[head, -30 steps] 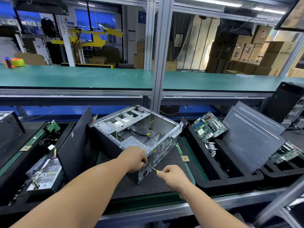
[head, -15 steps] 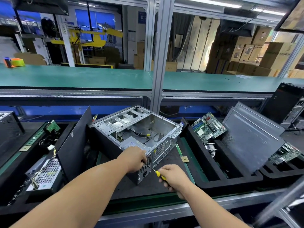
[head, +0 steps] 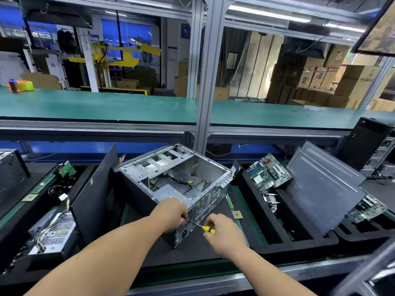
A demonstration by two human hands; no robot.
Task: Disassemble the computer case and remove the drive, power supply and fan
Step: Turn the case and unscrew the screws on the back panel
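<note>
Here no label on the computer case reads clearly.

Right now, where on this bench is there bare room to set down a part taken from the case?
Bare: the black mat in front of the computer case, near both hands, and the long green shelf behind it. Crowded: the left tray with a power supply, and the right tray with a motherboard and a leaning side panel.
</note>
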